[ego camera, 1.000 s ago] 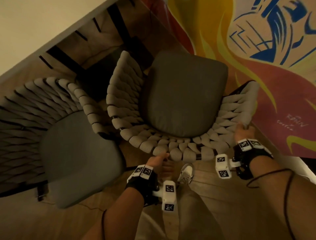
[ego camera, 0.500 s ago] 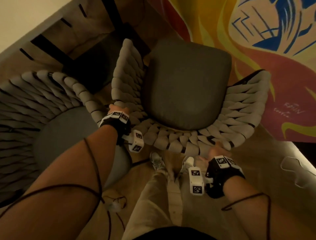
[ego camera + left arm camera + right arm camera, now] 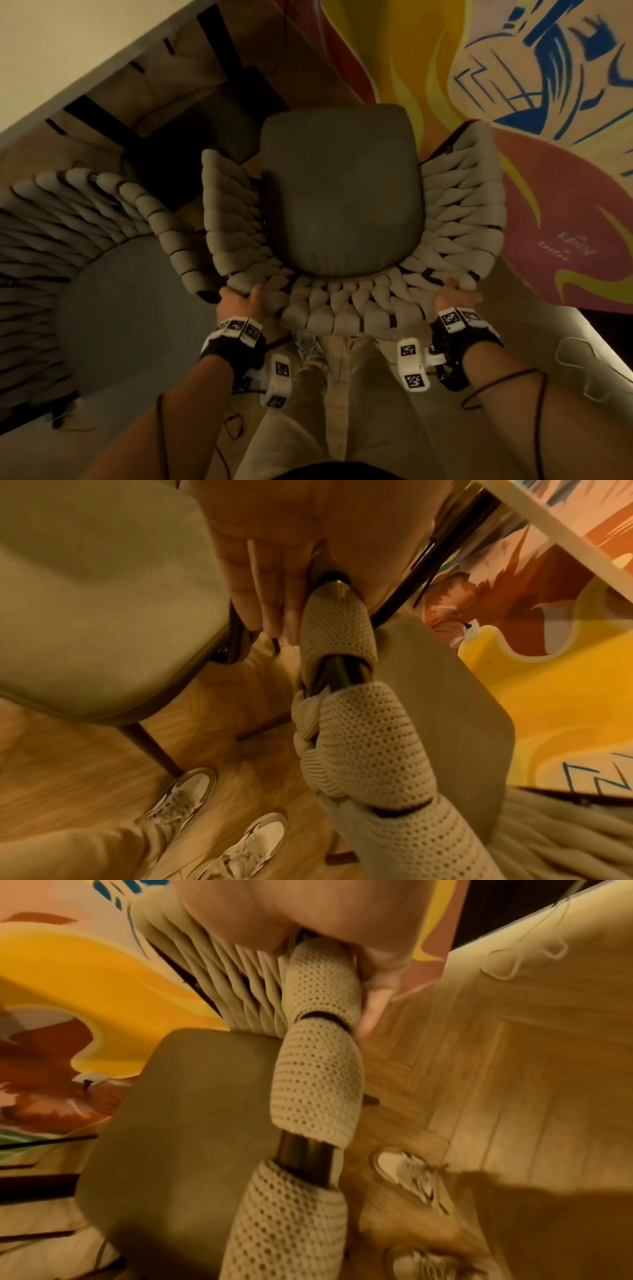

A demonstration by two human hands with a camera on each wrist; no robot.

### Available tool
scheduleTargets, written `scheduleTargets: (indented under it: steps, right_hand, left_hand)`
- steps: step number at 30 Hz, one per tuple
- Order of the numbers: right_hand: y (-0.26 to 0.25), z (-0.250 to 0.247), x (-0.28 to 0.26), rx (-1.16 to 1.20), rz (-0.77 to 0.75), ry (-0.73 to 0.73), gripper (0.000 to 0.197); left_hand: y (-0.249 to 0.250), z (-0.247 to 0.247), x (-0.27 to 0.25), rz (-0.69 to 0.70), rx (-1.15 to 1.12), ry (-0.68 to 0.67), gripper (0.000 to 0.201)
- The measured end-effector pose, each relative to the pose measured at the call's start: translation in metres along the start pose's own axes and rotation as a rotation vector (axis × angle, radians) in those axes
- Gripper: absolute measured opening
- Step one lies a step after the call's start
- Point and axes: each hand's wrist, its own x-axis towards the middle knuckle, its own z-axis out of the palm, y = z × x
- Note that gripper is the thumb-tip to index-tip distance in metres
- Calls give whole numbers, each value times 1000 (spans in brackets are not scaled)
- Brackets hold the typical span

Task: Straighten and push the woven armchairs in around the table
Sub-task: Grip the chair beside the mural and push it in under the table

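The armchair (image 3: 339, 219) stands at the worktop (image 3: 61, 58) corner, beside a second armchair (image 3: 85, 267). The left hand (image 3: 238, 299) grips the left end of its woven back rim; the right hand (image 3: 454, 297) grips the right end, fingers wrapped around the rail.

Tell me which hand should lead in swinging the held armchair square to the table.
Probably the right hand. It grips the armchair back rim on the side farther from the table, so pushing there should swing the seat toward it. The left hand, crowded by the neighbouring armchair, can steady.
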Motion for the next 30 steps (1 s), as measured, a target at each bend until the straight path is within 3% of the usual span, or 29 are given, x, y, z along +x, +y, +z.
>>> scheduleTargets:
  steps: [4,6,9,12,16,30]
  right_hand:
    - [-30,-18,25,73,-125,-139,66]
    - [-25,-19,28,130,-153,-170,70]
    - [-10,-12,17,196,-119,-213,69]
    - [-7,-4,13,198,-100,-214,63]
    - [-6,0,23,205,-151,-197,58]
    - [-61,9,42,167,-341,-262,51]
  left_hand:
    - [9,13,-12,-52,19,-78,80]
    - [24,7,-8,-43,-24,-28,83]
    - [64,-13,14,-22,-8,81,80]
    - [83,-27,43,-39,155,30,79]
    - [77,-28,51,-49,275,3,72]
    - [51,-13,48,-191,170,-37,82]
